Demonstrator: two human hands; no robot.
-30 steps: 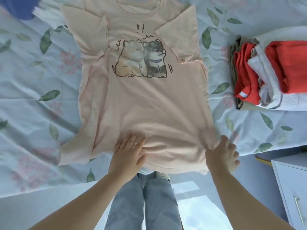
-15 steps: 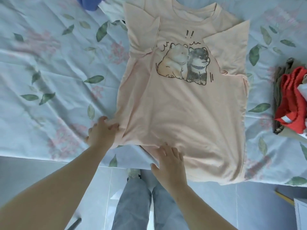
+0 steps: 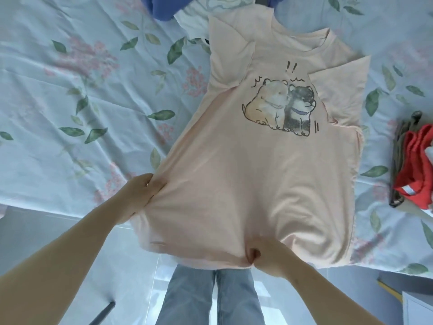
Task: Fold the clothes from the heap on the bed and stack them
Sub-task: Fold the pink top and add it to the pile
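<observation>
The pink T-shirt [image 3: 269, 184] lies print-up on the bed [image 3: 70, 113]. Its long axis runs straight away from the fingers: the collar [image 3: 302, 41] points to the far side, and the hem hangs over the near bed edge, where both hands meet it. The two-dog print [image 3: 281, 109] sits upright as seen from the person. Both short sleeves lie turned in over the chest.

The left hand [image 3: 140, 195] grips the shirt's left side edge just above the hem, its fingers [image 3: 152, 184] curled into bunched cloth. The right hand [image 3: 267, 259] pinches the hem near its middle, thumb and fingers closed on a small gather. Creases fan out from both grips.

This looks like the stage of squaring the shirt before its body folds. The next move probably calls for pulling the lower cloth taut to clear those creases. After that, either the left side goes across or the hem goes up toward the collar.

Well to the right of the right hand's fingers sits the stack of folded clothes [image 3: 417, 165], red and olive pieces visible. Far beyond the fingers, past the collar, a blue garment [image 3: 164, 8] from the heap shows at the frame's top.
</observation>
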